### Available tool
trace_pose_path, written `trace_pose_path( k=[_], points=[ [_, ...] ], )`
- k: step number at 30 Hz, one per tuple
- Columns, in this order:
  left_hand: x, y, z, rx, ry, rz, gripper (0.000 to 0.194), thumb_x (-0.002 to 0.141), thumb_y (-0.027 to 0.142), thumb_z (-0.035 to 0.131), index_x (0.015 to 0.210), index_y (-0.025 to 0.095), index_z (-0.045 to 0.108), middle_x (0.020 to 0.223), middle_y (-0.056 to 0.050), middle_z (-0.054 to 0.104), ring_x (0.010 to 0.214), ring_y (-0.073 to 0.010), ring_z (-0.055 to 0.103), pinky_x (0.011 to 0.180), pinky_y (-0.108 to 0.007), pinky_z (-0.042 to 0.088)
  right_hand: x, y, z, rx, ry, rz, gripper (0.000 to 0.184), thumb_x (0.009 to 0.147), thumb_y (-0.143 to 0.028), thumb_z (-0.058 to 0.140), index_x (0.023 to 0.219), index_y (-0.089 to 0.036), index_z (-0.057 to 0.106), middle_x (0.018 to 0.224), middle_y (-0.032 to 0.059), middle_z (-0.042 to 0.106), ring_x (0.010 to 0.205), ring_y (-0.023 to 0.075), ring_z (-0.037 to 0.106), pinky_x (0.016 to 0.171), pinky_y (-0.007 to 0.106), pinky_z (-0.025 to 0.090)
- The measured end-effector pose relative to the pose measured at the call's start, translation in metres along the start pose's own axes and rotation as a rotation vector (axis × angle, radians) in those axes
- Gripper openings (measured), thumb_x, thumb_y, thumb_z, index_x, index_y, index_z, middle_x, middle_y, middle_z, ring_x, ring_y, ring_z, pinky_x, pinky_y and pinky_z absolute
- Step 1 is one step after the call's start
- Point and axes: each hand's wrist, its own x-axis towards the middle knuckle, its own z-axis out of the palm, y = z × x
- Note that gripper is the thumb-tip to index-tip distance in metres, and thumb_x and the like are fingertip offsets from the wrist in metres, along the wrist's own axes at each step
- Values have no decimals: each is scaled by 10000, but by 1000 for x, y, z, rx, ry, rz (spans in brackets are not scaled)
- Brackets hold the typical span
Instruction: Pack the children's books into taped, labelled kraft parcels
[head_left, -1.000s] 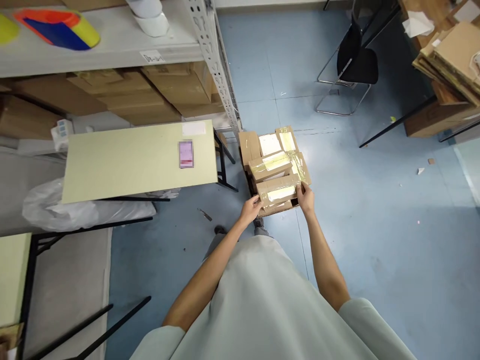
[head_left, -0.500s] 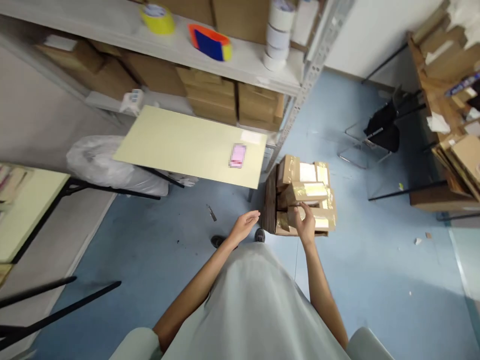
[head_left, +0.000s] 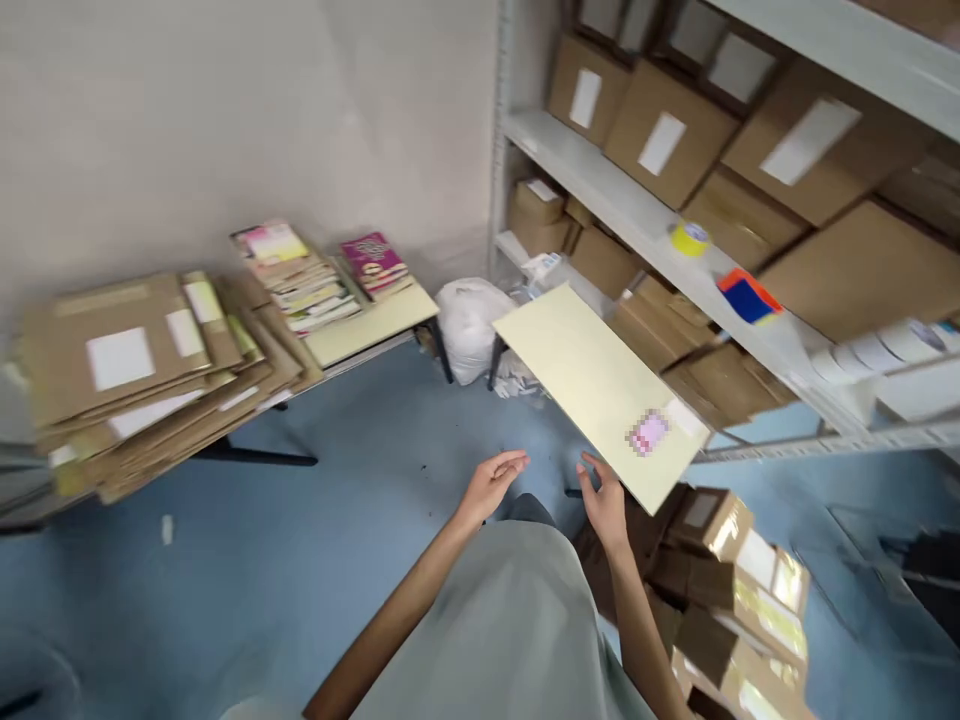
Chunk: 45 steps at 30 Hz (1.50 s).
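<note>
My left hand (head_left: 491, 486) is held out in front of my body over the blue floor, its fingers stretched and holding nothing. Close to the near edge of a pale yellow table (head_left: 577, 355), my right hand (head_left: 604, 500) is empty too, thumb and fingers apart. Whether it touches that edge I cannot tell. On the table top lies a small pink item (head_left: 648, 431), blurred out, beside a white label (head_left: 685, 417). Taped cardboard boxes (head_left: 765, 610) are piled on the floor to the right of my right hand.
A left-hand table (head_left: 375, 320) bears flattened cardboard (head_left: 67, 360), a stack of magazines (head_left: 307, 285) and a purple book (head_left: 373, 262). White bags (head_left: 472, 325) lie by the wall. The shelf rack (head_left: 600, 175) carries boxes, yellow tape (head_left: 688, 238) and white rolls (head_left: 877, 352).
My view has swung left, bringing the left-hand table with its cardboard and magazines into sight. The shelf, yellow table and boxes now appear further right. Both hands stay empty.
</note>
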Motion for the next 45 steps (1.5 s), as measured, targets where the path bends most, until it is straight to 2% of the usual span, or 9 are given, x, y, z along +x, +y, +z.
trace_pose_path(
  k=[6,11,18,26,30,35,40,43,45],
  points=[
    [0,16,-92,-109,266,40,678,865,736,730,1281,203,777,1304,-156,798,1234,-313,754,1125,-475,566,69,-81,88,28,-283,-162,524,984,-662,596,1228,-244,796,1307,144,795,1239,367,741,1124,561,567],
    [16,31,-170,-171,448,56,729,855,765,726,1309,195,761,1324,-163,788,1226,-306,755,1126,-467,569,126,-140,163,80,-436,-213,503,985,-654,622,1237,-254,796,1321,132,792,1256,359,737,1132,557,565],
    [81,89,-280,-86,639,37,707,878,732,710,1330,189,740,1374,-169,764,1296,-322,722,1139,-467,561,217,-205,269,182,-566,-190,506,973,-666,633,1199,-249,806,1294,135,802,1224,352,755,1123,551,579],
    [156,140,-391,189,891,134,534,968,573,635,1347,203,709,1447,-166,708,1307,-308,698,1118,-467,570,306,-269,358,200,-660,-169,565,940,-727,642,1178,-239,801,1280,150,806,1225,358,761,1131,543,579],
    [169,160,-434,343,965,196,498,1023,472,580,1441,212,656,1552,-160,632,1428,-309,612,1162,-475,538,322,-302,396,190,-734,-202,547,958,-702,631,1185,-233,796,1276,145,806,1223,338,763,1148,520,570],
    [189,186,-491,581,976,183,582,1059,417,546,1595,192,519,1670,-163,521,1588,-309,447,1323,-494,356,323,-340,433,158,-801,-224,495,975,-656,630,1201,-248,796,1297,126,803,1237,318,760,1150,499,575],
    [235,205,-549,803,835,224,783,1032,465,601,1667,63,383,1752,-267,340,1658,-398,295,1354,-561,263,315,-369,449,169,-743,-215,439,993,-597,632,1199,-245,796,1267,123,814,1217,312,769,1128,481,591],
    [258,208,-564,967,720,230,893,1001,462,644,1668,-35,320,1759,-335,238,1677,-455,173,1351,-623,217,309,-381,452,141,-684,-179,449,1000,-605,617,1204,-247,795,1271,123,813,1212,309,771,1119,475,595],
    [264,207,-565,1072,674,215,855,1009,381,616,1659,-77,304,1752,-355,219,1679,-455,145,1350,-629,215,306,-387,453,123,-654,-148,463,1000,-611,613,1208,-238,794,1278,127,811,1214,310,771,1124,484,591]
  ],
)
